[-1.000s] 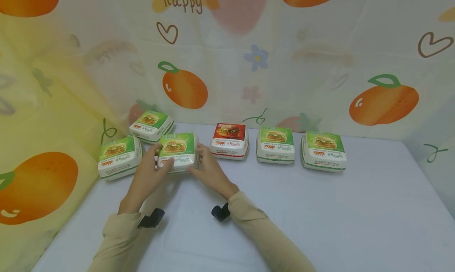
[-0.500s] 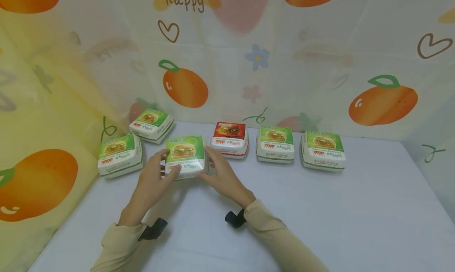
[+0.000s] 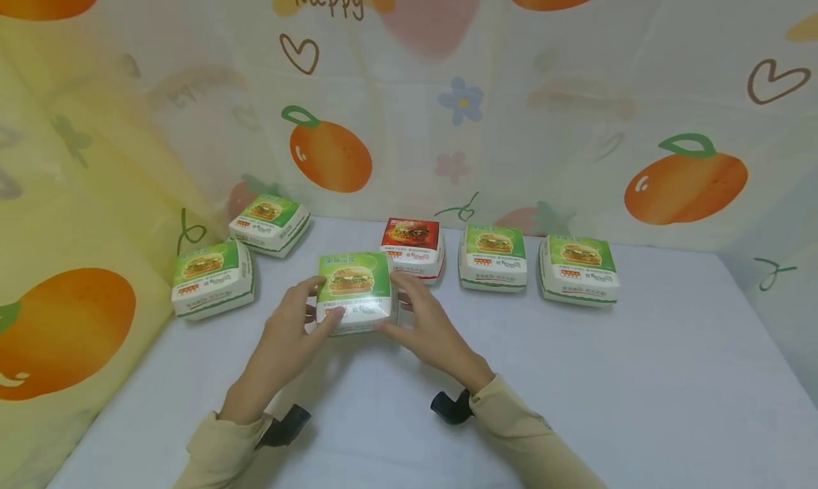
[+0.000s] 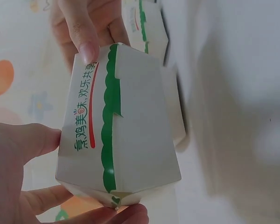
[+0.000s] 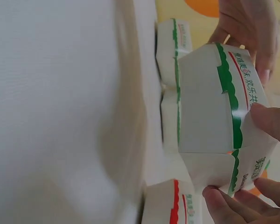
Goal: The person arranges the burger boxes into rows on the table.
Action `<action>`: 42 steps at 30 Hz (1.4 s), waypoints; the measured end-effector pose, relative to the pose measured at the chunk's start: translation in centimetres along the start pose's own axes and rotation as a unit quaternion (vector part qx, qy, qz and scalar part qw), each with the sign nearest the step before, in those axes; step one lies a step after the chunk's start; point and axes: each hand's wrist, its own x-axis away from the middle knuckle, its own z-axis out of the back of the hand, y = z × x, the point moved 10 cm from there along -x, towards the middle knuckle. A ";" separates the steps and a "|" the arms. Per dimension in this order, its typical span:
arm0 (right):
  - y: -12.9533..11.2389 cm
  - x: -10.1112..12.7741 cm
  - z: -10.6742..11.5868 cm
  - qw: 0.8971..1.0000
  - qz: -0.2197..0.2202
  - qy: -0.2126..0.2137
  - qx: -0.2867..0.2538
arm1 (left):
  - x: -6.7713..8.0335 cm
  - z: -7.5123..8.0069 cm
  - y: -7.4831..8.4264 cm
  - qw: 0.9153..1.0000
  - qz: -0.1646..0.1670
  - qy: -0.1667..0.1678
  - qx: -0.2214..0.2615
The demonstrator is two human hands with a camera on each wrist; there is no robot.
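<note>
Between my two hands I hold a green-and-white burger box (image 3: 353, 290), lifted over the white table with its burger picture facing up. My left hand (image 3: 290, 333) grips its left side, thumb on the near front edge and fingers along the side. My right hand (image 3: 431, 326) grips the right side in the same way. In the left wrist view the box's front (image 4: 91, 112) shows a green scalloped flap and a red line. The right wrist view shows the box's closed front (image 5: 214, 102) with fingertips (image 5: 219, 203) at its corner.
A red burger box (image 3: 412, 246) stands just behind the held one. Two green boxes (image 3: 493, 256) (image 3: 579, 269) sit to its right. Two more green boxes (image 3: 213, 279) (image 3: 270, 223) stand at the left by the yellow-lit curtain. A printed curtain (image 3: 396, 141) hangs along the table's back edge.
Both hands have carried the green burger box to the right and towards me, away from the two boxes at the left. The other boxes have stayed in place.
</note>
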 end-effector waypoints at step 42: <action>4.2 9.3 9.0 0.994 -0.045 0.061 0.075 | 1.2 -8.3 9.1 0.985 -0.150 -0.082 0.023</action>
